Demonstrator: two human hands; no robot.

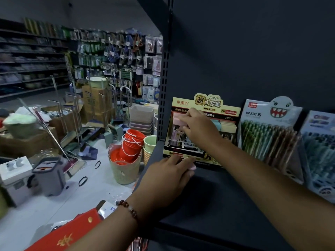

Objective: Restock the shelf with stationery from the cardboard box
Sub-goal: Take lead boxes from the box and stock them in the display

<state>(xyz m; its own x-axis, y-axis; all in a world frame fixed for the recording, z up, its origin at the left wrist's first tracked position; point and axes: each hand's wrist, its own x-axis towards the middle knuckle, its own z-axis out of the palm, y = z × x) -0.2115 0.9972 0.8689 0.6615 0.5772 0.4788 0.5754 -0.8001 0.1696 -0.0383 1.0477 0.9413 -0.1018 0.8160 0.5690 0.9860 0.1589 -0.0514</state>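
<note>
A yellow display box of pencil leads (203, 131) is seen standing on a dark shelf (208, 192), at the 9 o'clock end of a row of pen displays (268, 131). A pink lead case (178, 122) is pinched in the right hand (199, 127) fingers at the box's upper part. At 6 o'clock of the box, another pink case (192, 167) is gripped by the left hand (168, 176) against the shelf.

Left hand (167, 175) near, palm down, fingers curled, beaded wrist; right hand (198, 126) farther, extended, fingertips pinched.
</note>
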